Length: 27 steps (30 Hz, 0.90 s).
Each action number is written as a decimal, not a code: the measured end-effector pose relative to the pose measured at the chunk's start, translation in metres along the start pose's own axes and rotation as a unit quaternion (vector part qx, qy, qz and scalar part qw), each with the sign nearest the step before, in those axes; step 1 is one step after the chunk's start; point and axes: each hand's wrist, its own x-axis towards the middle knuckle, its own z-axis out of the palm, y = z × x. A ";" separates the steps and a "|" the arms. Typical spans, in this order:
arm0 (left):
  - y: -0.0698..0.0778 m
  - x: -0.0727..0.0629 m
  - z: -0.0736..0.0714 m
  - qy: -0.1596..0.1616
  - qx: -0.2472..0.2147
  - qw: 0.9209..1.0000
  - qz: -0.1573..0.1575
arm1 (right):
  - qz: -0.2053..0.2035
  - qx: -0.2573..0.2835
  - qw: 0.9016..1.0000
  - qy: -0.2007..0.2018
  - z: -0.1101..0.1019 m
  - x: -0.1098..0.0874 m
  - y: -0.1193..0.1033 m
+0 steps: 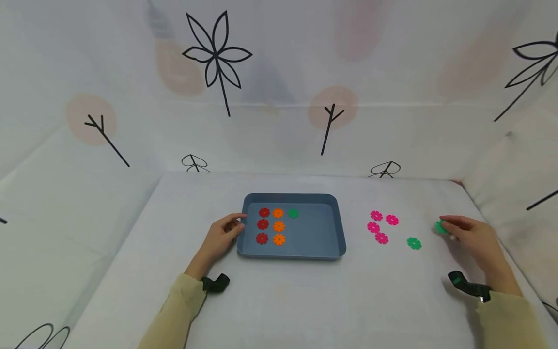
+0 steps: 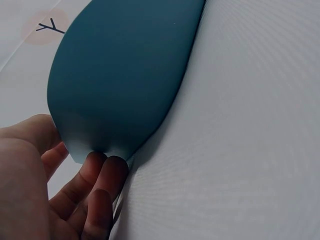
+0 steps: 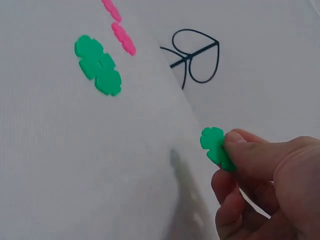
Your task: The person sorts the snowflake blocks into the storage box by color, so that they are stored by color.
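Note:
A blue-grey tray [image 1: 314, 228] lies on the white table, its left side held by my left hand [image 1: 221, 235]. In the left wrist view, fingers [image 2: 111, 175] of that hand meet the tray's outer wall [image 2: 120, 70]. Inside the tray are a column of red flower-shaped pieces [image 1: 263, 224], a column of orange ones [image 1: 279, 226] and one green piece [image 1: 293, 213] at the top. Far to the right, my right hand [image 1: 475, 240] pinches a green flower-shaped piece [image 3: 212, 145] between thumb and fingers, above the table.
Right of the tray lie several pink flower-shaped pieces [image 1: 373, 227] in a loose cluster. Another green flower piece [image 1: 414, 243] rests between them and my right hand. White cloth [image 1: 279, 135] with printed plants stands behind and beside the table.

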 end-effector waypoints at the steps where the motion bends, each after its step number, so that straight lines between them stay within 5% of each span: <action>1: 0.000 0.000 0.000 0.000 0.000 1.000 -0.001 | -0.010 0.005 1.000 0.004 0.002 0.001 -0.004; 17: -0.001 0.000 -0.001 -0.002 0.007 1.000 -0.004 | -0.077 0.044 0.995 -0.043 0.041 0.004 -0.069; 27: -0.005 0.000 0.000 0.003 0.006 1.000 0.001 | -0.110 0.001 0.992 -0.060 0.060 -0.001 -0.116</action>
